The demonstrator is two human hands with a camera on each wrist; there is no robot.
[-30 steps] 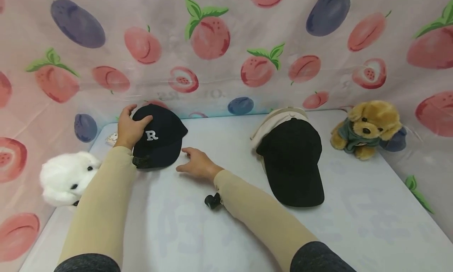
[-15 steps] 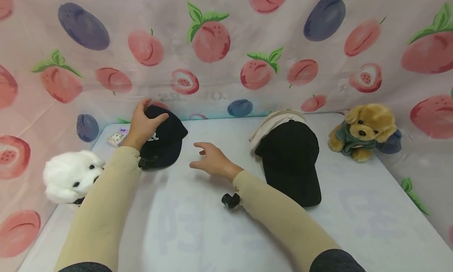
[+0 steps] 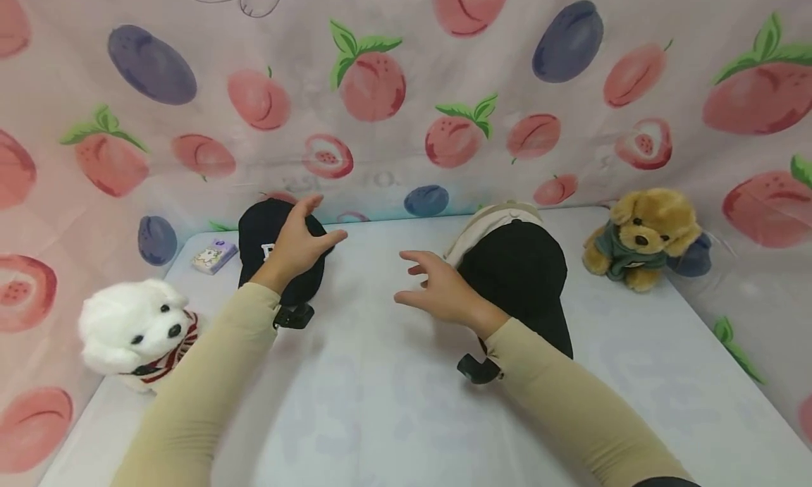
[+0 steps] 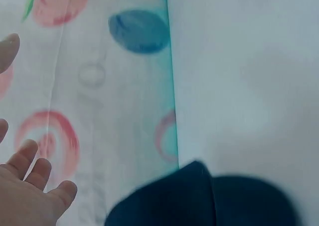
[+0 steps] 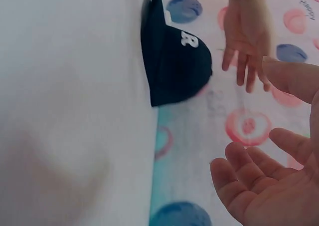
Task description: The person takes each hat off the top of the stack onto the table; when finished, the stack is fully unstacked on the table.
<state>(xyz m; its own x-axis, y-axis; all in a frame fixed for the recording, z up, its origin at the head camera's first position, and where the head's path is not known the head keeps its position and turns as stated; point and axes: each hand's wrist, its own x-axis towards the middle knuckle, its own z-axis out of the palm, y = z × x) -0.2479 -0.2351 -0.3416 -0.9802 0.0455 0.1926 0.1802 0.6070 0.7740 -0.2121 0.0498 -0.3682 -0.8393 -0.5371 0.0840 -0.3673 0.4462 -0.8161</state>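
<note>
A dark navy baseball cap (image 3: 256, 227) with a white letter R stands at the back left of the table. In the head view my left hand (image 3: 297, 246) hovers in front of it and hides part of the letter. The left wrist view shows the cap (image 4: 199, 198) below the spread fingers, apart from them. My right hand (image 3: 444, 286) is in the air near the middle, fingers loosely bent and holding nothing. Just right of it, a black cap (image 3: 517, 272) leans on a cream cap (image 3: 483, 223); the right forearm covers part of the black brim.
A white plush dog (image 3: 130, 325) sits at the left edge, partly behind the left sleeve. Behind it lies a small purple box (image 3: 214, 256). At the back right is a brown plush dog (image 3: 643, 237) in a green top. A fruit-print curtain (image 3: 380, 149) borders the white table (image 3: 380, 402).
Both hands have moved right, away from the navy cap, which stays at the back left. The left hand has come off its crown, and the right hand has neared the black cap.
</note>
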